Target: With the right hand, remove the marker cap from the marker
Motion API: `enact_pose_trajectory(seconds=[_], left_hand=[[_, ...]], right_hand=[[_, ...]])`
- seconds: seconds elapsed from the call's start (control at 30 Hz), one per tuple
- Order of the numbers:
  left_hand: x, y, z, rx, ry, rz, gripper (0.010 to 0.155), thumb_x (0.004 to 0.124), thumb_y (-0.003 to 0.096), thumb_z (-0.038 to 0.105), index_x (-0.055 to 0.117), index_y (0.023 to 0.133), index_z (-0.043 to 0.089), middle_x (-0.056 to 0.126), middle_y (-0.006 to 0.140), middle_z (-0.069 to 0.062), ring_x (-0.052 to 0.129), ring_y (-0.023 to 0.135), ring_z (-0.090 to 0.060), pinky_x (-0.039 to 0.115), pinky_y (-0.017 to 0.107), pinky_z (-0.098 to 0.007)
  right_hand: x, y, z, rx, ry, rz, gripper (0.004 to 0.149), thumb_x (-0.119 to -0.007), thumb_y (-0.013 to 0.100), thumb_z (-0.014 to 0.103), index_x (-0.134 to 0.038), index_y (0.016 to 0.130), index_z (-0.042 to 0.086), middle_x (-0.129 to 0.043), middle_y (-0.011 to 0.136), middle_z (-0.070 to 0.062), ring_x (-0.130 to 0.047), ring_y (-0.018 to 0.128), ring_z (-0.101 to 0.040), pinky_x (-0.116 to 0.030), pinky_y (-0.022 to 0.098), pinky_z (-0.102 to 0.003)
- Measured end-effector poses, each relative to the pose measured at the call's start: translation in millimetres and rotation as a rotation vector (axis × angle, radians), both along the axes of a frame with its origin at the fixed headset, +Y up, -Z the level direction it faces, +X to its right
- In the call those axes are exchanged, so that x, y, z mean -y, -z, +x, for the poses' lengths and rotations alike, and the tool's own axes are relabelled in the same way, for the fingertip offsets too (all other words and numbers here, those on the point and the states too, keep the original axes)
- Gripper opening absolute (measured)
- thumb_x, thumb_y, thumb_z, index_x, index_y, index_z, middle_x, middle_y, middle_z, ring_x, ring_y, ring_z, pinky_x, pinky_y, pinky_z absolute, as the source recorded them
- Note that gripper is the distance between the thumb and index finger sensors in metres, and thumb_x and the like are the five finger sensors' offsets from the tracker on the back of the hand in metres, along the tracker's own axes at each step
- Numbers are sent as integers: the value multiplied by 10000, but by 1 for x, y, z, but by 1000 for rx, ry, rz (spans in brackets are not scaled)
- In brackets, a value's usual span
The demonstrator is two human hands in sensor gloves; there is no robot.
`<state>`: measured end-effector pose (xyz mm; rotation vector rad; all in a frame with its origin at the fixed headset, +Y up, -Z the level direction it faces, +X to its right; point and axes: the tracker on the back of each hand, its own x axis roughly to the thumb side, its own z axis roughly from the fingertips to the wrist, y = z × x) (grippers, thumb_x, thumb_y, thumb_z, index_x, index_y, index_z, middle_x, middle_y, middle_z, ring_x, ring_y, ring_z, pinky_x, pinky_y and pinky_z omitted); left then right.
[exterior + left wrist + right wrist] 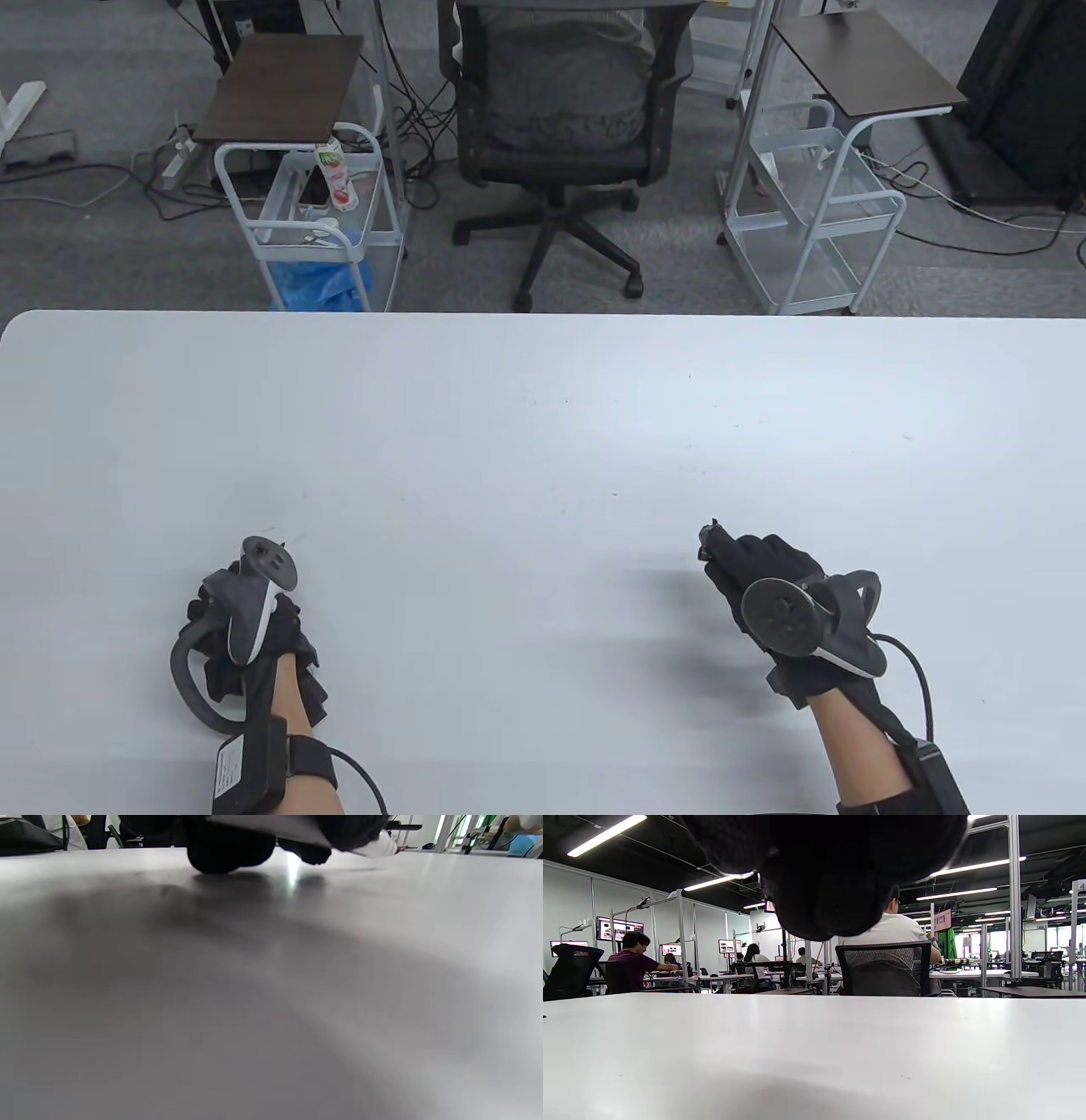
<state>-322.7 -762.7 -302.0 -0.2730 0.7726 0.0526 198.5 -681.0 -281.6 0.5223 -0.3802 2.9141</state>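
My left hand (222, 604) rests low on the white table (509, 424) at the near left, fingers curled under its tracker. In the left wrist view its gloved fingers (231, 851) grip a white marker barrel (375, 846) that pokes out to the right, just above the table. My right hand (721, 564) is at the near right, well apart from the left, fingers closed. A small dark piece (708, 536), which looks like the marker cap, sticks out at its fingertips. In the right wrist view only the curled black glove (823, 878) shows; the cap is hidden.
An office chair (556, 127) stands beyond the table's far edge, between two white wire carts (314, 212) (814, 221). The right wrist view shows other desks and seated people far behind.
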Motion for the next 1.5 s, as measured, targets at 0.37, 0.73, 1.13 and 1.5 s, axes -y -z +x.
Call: enact_pose_trajectory(seconds=[0.37, 0.73, 1.13, 1.5], left_hand=[[5, 1, 0, 18, -47, -47, 605, 617, 613, 466, 502, 1130, 174, 519, 1142, -131, 564, 982, -317, 459, 834, -551], [-34, 0, 19, 112, 164, 170, 759, 564, 576, 582, 413, 1197, 172, 397, 1205, -218, 482, 1037, -406, 458, 831, -557], [-93, -20, 109, 642, -45, 435, 841, 460, 530, 698, 351, 1262, 299, 251, 1331, -168, 306, 1218, -439, 320, 859, -686], [-46, -14, 161, 921, -45, 128, 842, 383, 495, 716, 194, 1233, 359, 72, 1310, -111, 130, 1214, -403, 237, 867, -679]], right_hand=[[4, 6, 3, 6, 7, -49, 506, -681, 561, 355, -737, 1039, 199, -917, 833, -39, -904, 650, -217, -794, 486, -348], [10, 11, 10, 30, 39, -148, 512, -673, 570, 312, -713, 1062, 176, -894, 870, -53, -891, 682, -230, -788, 502, -357], [17, 14, 15, 87, 39, -171, 492, -713, 559, 316, -769, 1020, 153, -912, 855, -59, -901, 670, -236, -790, 496, -362], [17, 16, 1, 157, -19, -121, 476, -739, 550, 334, -811, 980, 143, -932, 837, -56, -914, 653, -235, -795, 493, -365]])
